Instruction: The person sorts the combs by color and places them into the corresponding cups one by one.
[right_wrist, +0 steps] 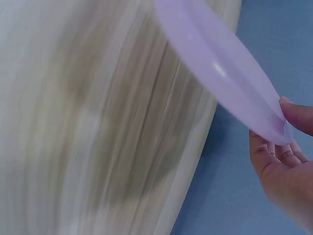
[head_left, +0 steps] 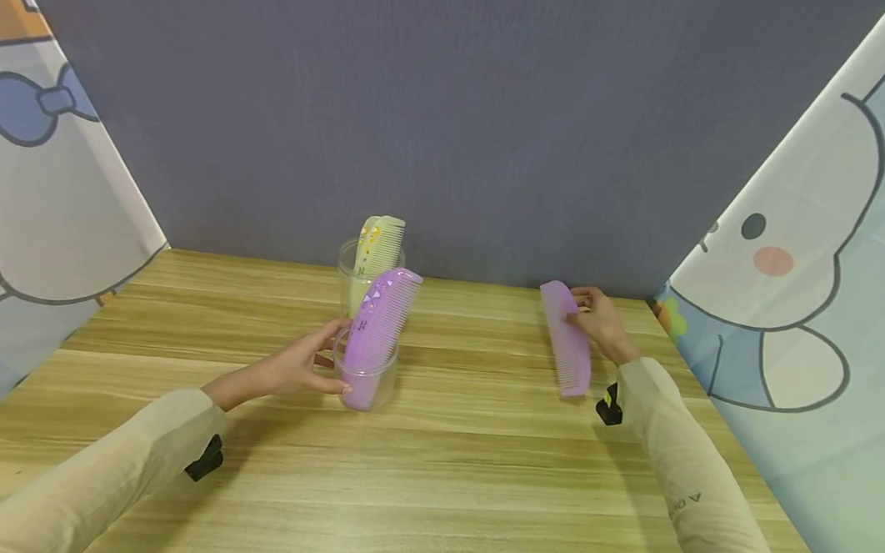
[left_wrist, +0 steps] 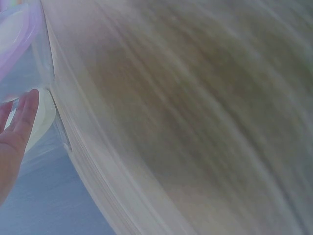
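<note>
My left hand [head_left: 298,365] holds a clear plastic cup [head_left: 383,382], thumb at its front and fingers round its left side. A purple comb [head_left: 380,323] with small printed decorations leans in that cup, its upper end past the rim. Behind it a second clear cup [head_left: 347,259] contains a pale yellow-green comb [head_left: 380,244]. At the right, my right hand [head_left: 598,322] pinches another purple comb [head_left: 565,341] by its edge, teeth toward the left. The right wrist view shows this comb [right_wrist: 225,68] between thumb and fingers. The left wrist view catches only the fingers [left_wrist: 24,117] beside the cup.
The wood-grain table [head_left: 431,493] ends at a grey-blue upright panel [head_left: 458,127] at the back. Cartoon-printed sheets [head_left: 794,312] hang at both sides. Black wrist devices [head_left: 611,405] sit below both sleeves.
</note>
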The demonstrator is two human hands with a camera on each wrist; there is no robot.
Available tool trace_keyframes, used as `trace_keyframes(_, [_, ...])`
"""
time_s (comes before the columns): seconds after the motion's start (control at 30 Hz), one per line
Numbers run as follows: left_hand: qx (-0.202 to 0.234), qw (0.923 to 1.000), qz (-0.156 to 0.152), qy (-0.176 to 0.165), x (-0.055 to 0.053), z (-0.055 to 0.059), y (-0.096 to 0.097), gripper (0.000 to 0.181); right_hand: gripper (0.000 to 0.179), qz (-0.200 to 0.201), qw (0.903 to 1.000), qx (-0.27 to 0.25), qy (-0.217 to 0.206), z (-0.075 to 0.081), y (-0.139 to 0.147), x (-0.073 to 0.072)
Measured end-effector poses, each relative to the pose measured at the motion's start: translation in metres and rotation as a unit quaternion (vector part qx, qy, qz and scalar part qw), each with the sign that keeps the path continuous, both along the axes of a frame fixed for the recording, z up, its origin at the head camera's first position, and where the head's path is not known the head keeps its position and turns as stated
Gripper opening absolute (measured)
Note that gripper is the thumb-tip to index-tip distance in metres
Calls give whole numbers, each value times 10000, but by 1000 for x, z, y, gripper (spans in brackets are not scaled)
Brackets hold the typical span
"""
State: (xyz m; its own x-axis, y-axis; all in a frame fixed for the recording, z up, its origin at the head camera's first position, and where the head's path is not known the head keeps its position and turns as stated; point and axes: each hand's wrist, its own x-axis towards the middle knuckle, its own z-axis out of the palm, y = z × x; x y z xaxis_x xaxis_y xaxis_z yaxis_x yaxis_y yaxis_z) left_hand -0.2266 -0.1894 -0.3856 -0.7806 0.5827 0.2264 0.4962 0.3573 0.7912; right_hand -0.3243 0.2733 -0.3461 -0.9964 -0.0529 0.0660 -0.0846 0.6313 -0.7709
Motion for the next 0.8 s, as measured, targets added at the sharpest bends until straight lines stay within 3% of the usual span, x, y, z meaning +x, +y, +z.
trace_keyframes(0.8, [10, 10000, 15, -77, 1, 1, 0, 84, 53, 267, 9947, -985, 110, 7, -43, 7])
